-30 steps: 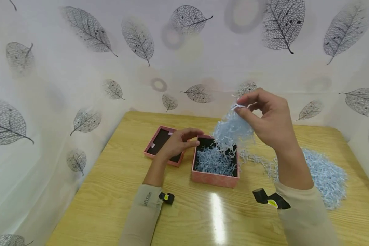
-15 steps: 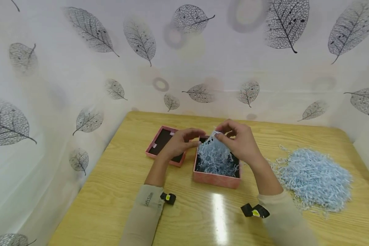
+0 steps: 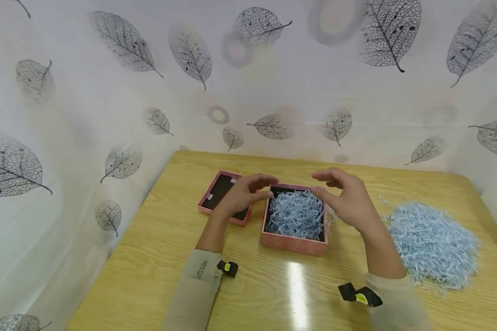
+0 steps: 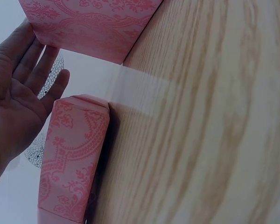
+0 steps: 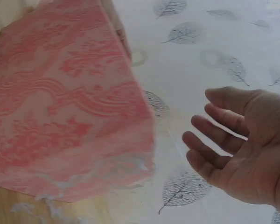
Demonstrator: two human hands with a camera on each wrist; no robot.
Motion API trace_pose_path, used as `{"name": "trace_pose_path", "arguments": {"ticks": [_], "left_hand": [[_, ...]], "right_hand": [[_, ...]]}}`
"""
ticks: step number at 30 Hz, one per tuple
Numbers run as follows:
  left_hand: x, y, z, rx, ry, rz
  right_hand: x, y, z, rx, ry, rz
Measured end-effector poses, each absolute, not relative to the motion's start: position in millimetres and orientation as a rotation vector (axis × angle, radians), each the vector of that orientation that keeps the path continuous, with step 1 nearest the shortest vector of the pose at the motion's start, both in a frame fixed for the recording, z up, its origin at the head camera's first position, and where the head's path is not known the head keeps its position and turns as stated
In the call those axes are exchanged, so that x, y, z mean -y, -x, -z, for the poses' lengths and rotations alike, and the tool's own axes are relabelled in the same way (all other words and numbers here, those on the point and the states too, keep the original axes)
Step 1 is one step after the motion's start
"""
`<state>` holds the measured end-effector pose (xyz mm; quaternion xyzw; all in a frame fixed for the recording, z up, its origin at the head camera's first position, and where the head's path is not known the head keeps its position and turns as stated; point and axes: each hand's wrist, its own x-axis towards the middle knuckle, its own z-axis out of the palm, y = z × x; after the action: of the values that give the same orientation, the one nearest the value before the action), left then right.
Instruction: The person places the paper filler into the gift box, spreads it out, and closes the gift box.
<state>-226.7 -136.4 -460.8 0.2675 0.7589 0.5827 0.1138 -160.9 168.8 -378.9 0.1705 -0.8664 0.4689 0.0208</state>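
Note:
A pink patterned box (image 3: 295, 243) with a dark inside stands on the table, filled with light blue shredded paper (image 3: 296, 215). At the box's back left corner is my left hand (image 3: 244, 195), its thumb by the left rim. In the left wrist view, the left hand's (image 4: 18, 98) fingers reach relaxed toward the box (image 4: 93, 28). My right hand (image 3: 345, 197) is over the back right corner, holding nothing. Its fingers are apart and loosely bent in the right wrist view, where the right hand (image 5: 252, 144) is clear of the box wall (image 5: 70, 102).
The pink lid (image 3: 218, 187) lies to the left of the box, its dark inside facing up. On the right of the table (image 3: 149, 276) is a large heap of blue shredded paper (image 3: 435, 243). Loose strands lie beside the box. A leaf-print curtain (image 3: 290, 92) hangs behind.
My right hand has lowered a clump of shredded paper into the box, let it go and drawn back to the right. The paper in the box is fuller. My left hand has stayed put.

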Motion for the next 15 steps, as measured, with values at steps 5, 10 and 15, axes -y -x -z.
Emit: {"name": "trace_pose_path", "arguments": {"ticks": [5,10,15], "left_hand": [[136.9,227.2,459.3,-2.214,-0.790,-1.716],[137.2,226.8,458.6,-2.218,-0.784,-1.720],[136.1,226.0,459.1,-2.214,-0.776,-1.715]], "right_hand": [[-167.4,159.6,376.6,2.725,-0.574,-1.640],[-137.8,167.2,395.5,2.837,-0.704,-1.677],[-109.0,174.9,419.5,2.964,-0.718,-1.489]]}}
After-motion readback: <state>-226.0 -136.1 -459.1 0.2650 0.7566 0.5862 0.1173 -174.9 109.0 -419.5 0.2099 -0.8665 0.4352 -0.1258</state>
